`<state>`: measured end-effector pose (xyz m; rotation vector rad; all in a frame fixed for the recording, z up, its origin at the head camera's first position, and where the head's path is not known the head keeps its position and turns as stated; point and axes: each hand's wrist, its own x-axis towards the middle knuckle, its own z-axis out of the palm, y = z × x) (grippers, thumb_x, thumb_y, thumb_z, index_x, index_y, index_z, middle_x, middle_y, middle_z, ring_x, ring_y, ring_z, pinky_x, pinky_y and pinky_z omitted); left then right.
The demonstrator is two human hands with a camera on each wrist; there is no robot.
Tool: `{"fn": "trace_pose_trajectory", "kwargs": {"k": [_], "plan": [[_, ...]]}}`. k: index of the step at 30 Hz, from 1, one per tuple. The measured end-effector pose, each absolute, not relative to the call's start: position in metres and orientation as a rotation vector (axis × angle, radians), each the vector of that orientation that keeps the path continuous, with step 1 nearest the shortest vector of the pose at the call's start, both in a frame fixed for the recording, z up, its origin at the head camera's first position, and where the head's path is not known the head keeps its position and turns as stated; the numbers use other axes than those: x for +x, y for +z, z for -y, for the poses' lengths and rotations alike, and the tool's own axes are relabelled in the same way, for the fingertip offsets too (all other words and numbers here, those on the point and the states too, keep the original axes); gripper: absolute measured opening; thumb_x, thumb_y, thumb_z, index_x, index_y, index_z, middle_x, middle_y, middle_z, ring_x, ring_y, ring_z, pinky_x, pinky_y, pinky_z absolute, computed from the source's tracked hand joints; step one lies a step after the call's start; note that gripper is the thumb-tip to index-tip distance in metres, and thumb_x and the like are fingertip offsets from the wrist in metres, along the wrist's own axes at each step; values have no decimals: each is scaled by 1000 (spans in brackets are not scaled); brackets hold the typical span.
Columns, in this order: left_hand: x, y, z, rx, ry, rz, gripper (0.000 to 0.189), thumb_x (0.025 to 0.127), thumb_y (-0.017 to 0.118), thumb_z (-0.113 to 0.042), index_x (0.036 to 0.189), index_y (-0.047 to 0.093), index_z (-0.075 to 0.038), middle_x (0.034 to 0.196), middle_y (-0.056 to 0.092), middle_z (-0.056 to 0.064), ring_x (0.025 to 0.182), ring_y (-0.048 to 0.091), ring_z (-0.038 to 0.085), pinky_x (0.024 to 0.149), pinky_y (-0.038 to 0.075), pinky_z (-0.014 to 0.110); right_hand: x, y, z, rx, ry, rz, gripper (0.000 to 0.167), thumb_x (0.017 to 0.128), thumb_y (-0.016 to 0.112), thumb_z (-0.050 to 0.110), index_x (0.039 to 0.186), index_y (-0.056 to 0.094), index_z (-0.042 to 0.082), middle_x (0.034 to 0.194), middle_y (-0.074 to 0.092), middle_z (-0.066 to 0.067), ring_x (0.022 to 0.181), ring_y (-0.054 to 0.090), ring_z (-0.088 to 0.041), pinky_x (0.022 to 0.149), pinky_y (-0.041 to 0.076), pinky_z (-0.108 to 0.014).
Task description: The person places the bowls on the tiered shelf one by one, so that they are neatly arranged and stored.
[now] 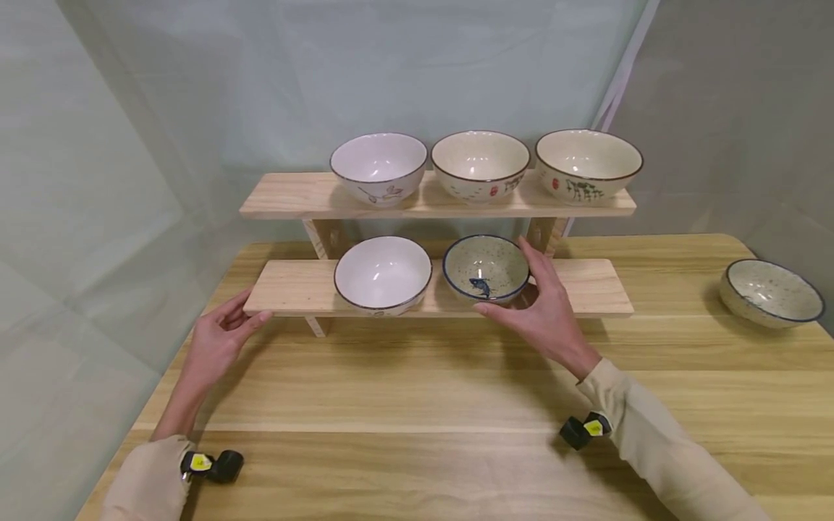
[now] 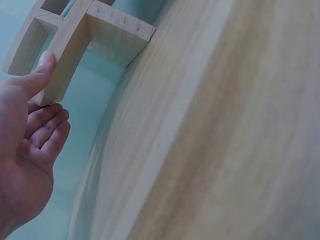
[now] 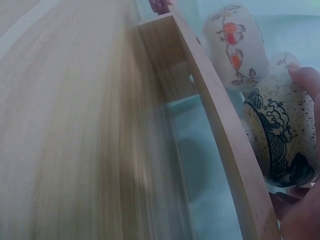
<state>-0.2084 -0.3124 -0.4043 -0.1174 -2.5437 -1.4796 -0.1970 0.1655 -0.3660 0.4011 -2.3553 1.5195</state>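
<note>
My right hand (image 1: 546, 311) holds a speckled bowl (image 1: 487, 271) with a blue rim and a blue fish inside, thumb at its front and fingers along its right side. This bowl is at the lower board of a two-tier wooden shelf (image 1: 293, 286); the right wrist view shows dark wave patterns on its outer wall. Just left of it on the same board sits a white bowl (image 1: 383, 273) with a brown rim. At the board's left end, my left hand (image 1: 218, 340) grips the wood, thumb on the front edge, as the left wrist view also shows.
Three bowls stand on the upper board (image 1: 287, 195): a white one (image 1: 379, 163) and two cream ones with brown rims, in the middle (image 1: 481, 163) and on the right (image 1: 589, 163). Another speckled bowl (image 1: 772, 297) rests on the wooden table (image 1: 404, 405) at the far right.
</note>
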Motion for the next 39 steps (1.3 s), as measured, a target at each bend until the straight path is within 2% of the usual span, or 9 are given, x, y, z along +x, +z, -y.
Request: {"fn": "trace_pose_trajectory", "kwargs": {"k": [11,19,33,39], "plan": [[-210,-407,316,-115,-1464,2550,66,103,68,-21,155,40,6,141,53,35,103,55,-14,81,49,7,-192,-367,-181,465,1515,2289,110,75,92,2,163,27,4,156,38,-19,140,42,-35,110,44,-45],[-208,-405,313,-111,-1465,2556,68,103,69,-26,155,39,7,141,53,35,104,57,-11,82,49,8,-185,-367,-199,481,1538,2283,110,74,91,-4,164,28,9,157,38,-18,142,41,-39,110,44,-46],[-208,-404,312,-116,-1455,2555,69,103,69,-27,154,40,8,142,53,35,106,57,-10,82,49,8,-176,-368,-230,415,1477,2279,104,74,88,-11,162,35,8,152,43,-20,137,44,-41,104,44,-19],[-207,-403,312,-112,-1436,2568,70,103,68,-29,154,40,8,142,54,34,106,57,-8,82,49,8,-170,-368,-250,359,1429,2292,101,77,85,-11,162,34,10,154,43,-18,135,48,-26,102,43,-15]]}}
